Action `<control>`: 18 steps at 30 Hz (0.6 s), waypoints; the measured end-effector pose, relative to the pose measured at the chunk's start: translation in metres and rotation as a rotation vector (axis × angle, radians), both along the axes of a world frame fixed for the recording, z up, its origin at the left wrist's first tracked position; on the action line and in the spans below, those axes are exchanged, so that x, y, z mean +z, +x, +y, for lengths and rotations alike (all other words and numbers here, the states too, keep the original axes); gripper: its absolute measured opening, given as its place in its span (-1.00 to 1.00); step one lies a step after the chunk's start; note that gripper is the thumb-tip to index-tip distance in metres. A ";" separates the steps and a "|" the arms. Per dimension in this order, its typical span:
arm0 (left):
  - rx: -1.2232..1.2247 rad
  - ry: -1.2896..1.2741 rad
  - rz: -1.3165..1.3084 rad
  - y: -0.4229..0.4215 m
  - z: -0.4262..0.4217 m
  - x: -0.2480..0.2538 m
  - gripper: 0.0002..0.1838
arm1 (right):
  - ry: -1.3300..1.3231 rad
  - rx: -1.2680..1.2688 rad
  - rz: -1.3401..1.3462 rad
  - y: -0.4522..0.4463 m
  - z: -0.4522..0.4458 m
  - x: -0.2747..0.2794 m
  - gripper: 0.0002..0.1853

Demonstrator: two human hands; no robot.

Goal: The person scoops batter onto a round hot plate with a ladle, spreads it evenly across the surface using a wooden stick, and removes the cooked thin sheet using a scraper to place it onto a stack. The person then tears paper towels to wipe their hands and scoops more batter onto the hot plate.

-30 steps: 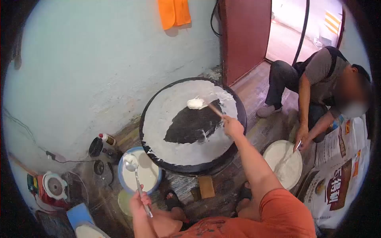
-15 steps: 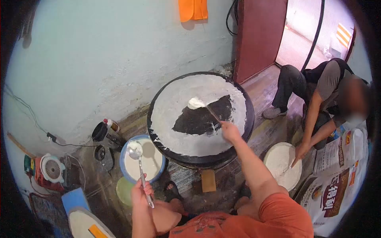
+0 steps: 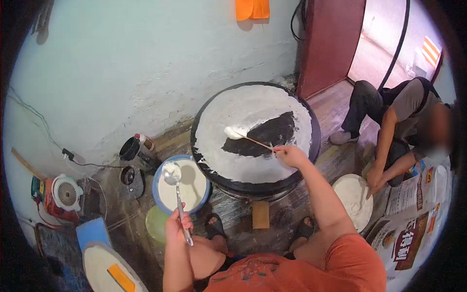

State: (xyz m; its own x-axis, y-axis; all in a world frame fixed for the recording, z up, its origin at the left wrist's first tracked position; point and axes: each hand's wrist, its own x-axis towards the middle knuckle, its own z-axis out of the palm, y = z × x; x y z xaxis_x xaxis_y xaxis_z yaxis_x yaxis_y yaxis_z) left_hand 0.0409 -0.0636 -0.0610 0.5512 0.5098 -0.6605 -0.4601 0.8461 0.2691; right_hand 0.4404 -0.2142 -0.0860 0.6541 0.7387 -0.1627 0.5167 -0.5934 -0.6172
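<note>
My right hand (image 3: pixel 290 156) is closed around the end of a thin-handled batter spreader (image 3: pixel 255 142), whose tip is covered by a lump of white batter (image 3: pixel 234 132). The tip rests on a large round black griddle (image 3: pixel 316 134). A white batter layer (image 3: pixel 219 109) covers most of its surface, around a dark uncoated patch (image 3: pixel 275 131). In my left hand (image 3: pixel 177 226) is a metal ladle (image 3: pixel 179 197), its bowl smeared with white batter. The ladle bowl hangs over a blue basin (image 3: pixel 155 192) of white batter.
At the right a crouching person has both hands (image 3: pixel 375 181) at a round container of white mix (image 3: pixel 352 202). Printed sacks (image 3: pixel 406 238) lie beside it. A green-lidded tub (image 3: pixel 154 224), a blender jug (image 3: pixel 136 151) and a fan blower (image 3: pixel 65 193) stand left. A brick-like block (image 3: pixel 260 215) sits before the griddle.
The spreader tip has swept left and toward me across the griddle, and the dark patch has changed shape. My left hand still holds the ladle over the basin. The whole view has shifted slightly.
</note>
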 end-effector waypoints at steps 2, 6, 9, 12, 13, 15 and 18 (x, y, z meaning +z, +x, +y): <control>0.006 0.028 0.020 0.001 -0.002 0.002 -0.74 | -0.018 -0.141 -0.010 0.002 -0.013 0.004 -0.68; -0.001 0.054 0.048 0.002 0.002 -0.003 -0.75 | 0.172 -0.099 0.035 0.000 0.011 -0.075 -0.70; -0.027 0.001 0.009 -0.001 0.002 -0.004 -0.75 | 0.026 0.087 -0.019 -0.022 0.024 -0.039 -0.70; -0.036 0.038 0.012 -0.002 0.002 -0.004 -0.75 | -0.073 0.143 -0.105 -0.018 0.001 0.023 -0.70; -0.033 0.034 0.011 -0.004 0.001 -0.005 -0.75 | -0.178 0.140 -0.146 -0.019 -0.006 0.036 -0.70; -0.013 0.040 -0.021 -0.004 0.000 -0.004 -0.75 | -0.090 0.036 -0.283 -0.029 -0.017 0.043 -0.69; -0.019 0.049 -0.007 -0.005 0.003 -0.010 -0.74 | 0.224 -0.120 -0.634 -0.066 -0.014 0.005 -0.60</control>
State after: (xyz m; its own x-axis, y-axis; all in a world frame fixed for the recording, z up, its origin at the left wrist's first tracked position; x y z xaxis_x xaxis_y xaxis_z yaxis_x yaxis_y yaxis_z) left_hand 0.0355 -0.0611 -0.0707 0.5659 0.5306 -0.6311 -0.4461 0.8407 0.3068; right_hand 0.3742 -0.2279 -0.0807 0.6520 0.6263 0.4274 0.7575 -0.5622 -0.3318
